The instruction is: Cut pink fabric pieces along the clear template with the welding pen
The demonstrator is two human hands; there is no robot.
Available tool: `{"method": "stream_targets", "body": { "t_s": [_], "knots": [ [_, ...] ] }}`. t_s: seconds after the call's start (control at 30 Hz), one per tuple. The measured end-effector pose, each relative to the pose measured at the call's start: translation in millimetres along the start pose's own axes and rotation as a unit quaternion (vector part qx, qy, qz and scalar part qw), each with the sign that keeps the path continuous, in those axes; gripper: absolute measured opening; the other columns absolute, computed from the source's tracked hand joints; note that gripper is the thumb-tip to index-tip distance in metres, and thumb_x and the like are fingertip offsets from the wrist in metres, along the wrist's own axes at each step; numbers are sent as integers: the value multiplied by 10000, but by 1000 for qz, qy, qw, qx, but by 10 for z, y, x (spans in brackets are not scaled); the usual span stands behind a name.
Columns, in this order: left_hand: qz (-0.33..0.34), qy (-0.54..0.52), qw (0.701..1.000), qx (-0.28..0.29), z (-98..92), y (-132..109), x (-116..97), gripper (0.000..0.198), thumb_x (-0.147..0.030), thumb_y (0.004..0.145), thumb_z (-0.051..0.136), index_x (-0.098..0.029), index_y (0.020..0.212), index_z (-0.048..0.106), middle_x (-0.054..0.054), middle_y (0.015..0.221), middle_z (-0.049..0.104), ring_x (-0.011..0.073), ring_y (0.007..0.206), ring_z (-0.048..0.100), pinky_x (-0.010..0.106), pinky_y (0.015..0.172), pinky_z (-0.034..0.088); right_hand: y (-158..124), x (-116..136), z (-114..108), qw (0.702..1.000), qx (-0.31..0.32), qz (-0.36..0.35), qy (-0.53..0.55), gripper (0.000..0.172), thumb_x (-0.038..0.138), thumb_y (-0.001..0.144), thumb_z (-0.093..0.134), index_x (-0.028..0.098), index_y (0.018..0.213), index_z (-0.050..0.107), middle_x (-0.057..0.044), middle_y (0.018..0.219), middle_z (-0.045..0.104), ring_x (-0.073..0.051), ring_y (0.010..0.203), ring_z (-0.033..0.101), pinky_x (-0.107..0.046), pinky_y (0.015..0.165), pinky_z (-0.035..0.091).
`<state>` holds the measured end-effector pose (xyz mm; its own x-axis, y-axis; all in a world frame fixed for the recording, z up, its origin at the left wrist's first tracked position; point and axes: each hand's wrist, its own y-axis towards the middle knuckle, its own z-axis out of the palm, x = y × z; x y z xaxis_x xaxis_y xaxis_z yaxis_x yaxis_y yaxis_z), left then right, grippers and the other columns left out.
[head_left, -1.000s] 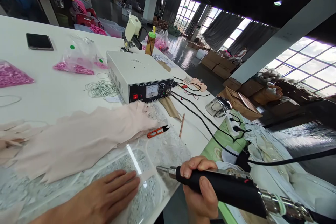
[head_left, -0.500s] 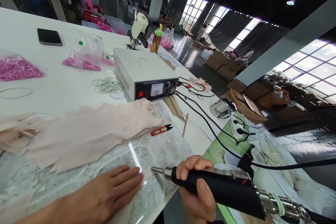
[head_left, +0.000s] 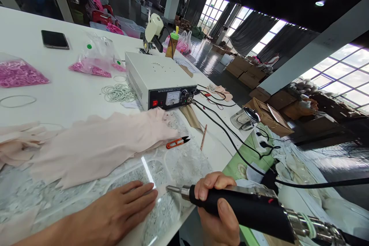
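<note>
My left hand (head_left: 115, 213) lies flat, fingers stretched out, on a small pale fabric piece (head_left: 160, 191) over the clear glass plate (head_left: 173, 161) near the table's front edge. My right hand (head_left: 216, 207) grips a black hand-held welding tool (head_left: 245, 207) whose metal tip (head_left: 173, 189) points left, just beside my left fingertips and at the fabric piece. A black cable (head_left: 219, 130) runs from the tool to the white control box (head_left: 160, 78). A long pale pink fabric sleeve (head_left: 98, 146) lies across the table behind my left hand.
Orange thread snips (head_left: 176, 142) and a pencil (head_left: 203, 137) lie right of the sleeve. White rings (head_left: 118, 93), bags of pink rings (head_left: 92, 63), a phone (head_left: 54, 39) and a bottle (head_left: 172, 44) stand farther back. A metal kettle (head_left: 244, 117) and cardboard boxes (head_left: 268, 111) are beyond the table's right edge.
The view shifted slightly left earlier; the tool tip has stayed near my left fingertips. Both hands are almost still since half a second ago.
</note>
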<state>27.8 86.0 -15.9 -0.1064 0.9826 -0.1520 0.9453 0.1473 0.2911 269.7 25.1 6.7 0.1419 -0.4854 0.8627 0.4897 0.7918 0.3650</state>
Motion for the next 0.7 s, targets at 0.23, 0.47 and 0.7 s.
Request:
{"method": "stream_targets", "body": {
  "t_s": [0.23,0.47,0.7],
  "knots": [
    [-30,-83,996,3,21,-11,-3,768,34,858,466,-217,1573,339,47,1521,502,206,1414,468,343,1198,350,-39,11,-39,999,27,-29,20,156,392,855,619,239,882,604,19,776,531,-101,490,513,-259,446,476],
    [-9,-28,1000,-6,9,-6,3,656,20,880,437,-168,1509,444,40,1500,542,182,1402,491,308,1197,350,-61,-2,-36,999,40,-25,22,132,368,871,603,237,888,599,17,783,543,-108,515,540,-258,471,487],
    [16,45,999,-3,-46,30,-4,599,28,860,389,-118,1425,525,53,1453,592,193,1338,562,308,1170,379,-38,12,-31,998,40,-16,46,138,361,853,638,227,887,630,18,781,563,-98,534,556,-239,497,495]
  ]
}}
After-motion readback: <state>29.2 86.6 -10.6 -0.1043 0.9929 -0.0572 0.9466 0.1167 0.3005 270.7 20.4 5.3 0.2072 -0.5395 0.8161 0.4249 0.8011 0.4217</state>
